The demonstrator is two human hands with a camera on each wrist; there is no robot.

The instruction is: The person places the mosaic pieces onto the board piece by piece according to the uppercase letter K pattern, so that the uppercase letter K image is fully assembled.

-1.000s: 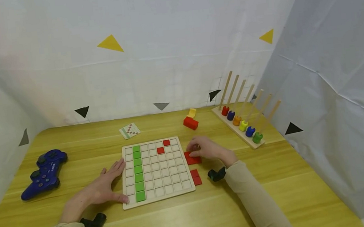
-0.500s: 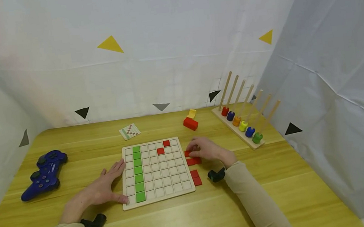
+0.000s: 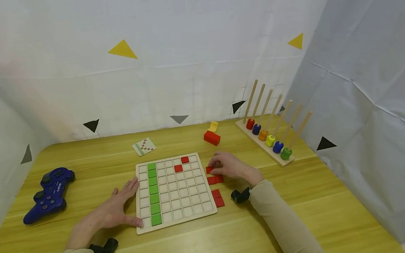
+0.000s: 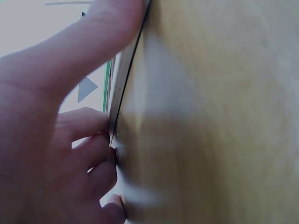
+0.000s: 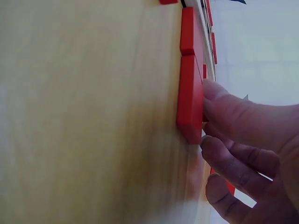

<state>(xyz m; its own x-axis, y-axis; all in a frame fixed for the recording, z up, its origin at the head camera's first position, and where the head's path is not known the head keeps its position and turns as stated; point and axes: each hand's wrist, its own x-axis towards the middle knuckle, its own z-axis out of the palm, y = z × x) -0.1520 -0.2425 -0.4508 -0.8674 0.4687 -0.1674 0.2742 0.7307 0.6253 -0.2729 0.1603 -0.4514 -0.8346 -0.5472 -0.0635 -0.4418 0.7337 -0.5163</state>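
A wooden grid board (image 3: 176, 223) lies on the table, with a column of green tiles (image 3: 153, 189) near its left side and red tiles (image 3: 179, 168) in two back cells. My left hand (image 3: 116, 206) rests spread along the board's left edge, thumb at the front corner. Beyond the right edge, my right hand (image 3: 230, 166) has its thumb and curled fingers at a red tile (image 3: 209, 169), partly hidden under the fingertips. In front of it lie a pair of red tiles (image 5: 189, 93) side by side and another red pair (image 3: 218, 198).
A small pattern card (image 3: 144, 146) lies behind the board. A red block (image 3: 212, 137) and a yellow piece (image 3: 213, 126) sit back right, near a pegged bead stand (image 3: 285, 162). At left is a blue game controller (image 3: 49, 194).
The red tile at my right fingertips has shifted slightly away from the pair in front, leaving a gap. The left hand and the board have stayed in place.
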